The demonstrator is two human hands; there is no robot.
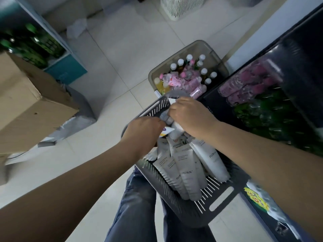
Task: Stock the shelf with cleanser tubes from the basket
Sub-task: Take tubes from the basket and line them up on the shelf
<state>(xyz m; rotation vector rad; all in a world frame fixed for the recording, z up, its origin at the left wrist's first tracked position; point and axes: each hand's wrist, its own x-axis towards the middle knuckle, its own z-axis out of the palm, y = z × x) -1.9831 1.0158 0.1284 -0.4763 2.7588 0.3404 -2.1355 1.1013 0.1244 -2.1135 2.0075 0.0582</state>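
Standing over the basket (218,205), a person in jeans (139,206) has both bare arms stretched down into it. The basket is dark grey with slotted walls. It sits just in front of the legs and is filled with white cleanser tubes (188,172), which lie packed side by side with their crimped ends toward the near wall.

At the far end of the basket the left hand (143,131) dips in knuckles up. Its fingertips are hidden among the tubes, so I cannot tell whether its grip has closed on anything. The right hand (190,117) is just beside it, its grip curled around a white tube (176,130) raised slightly above the rest.

Beyond the basket, a clear bin (216,56) on the tiled floor holds capped bottles. To the right runs a dark shelf (218,95) with pink and green bottles. A cardboard box (26,102) sits on the left, and a white slatted bin (181,7) stands at the far edge.
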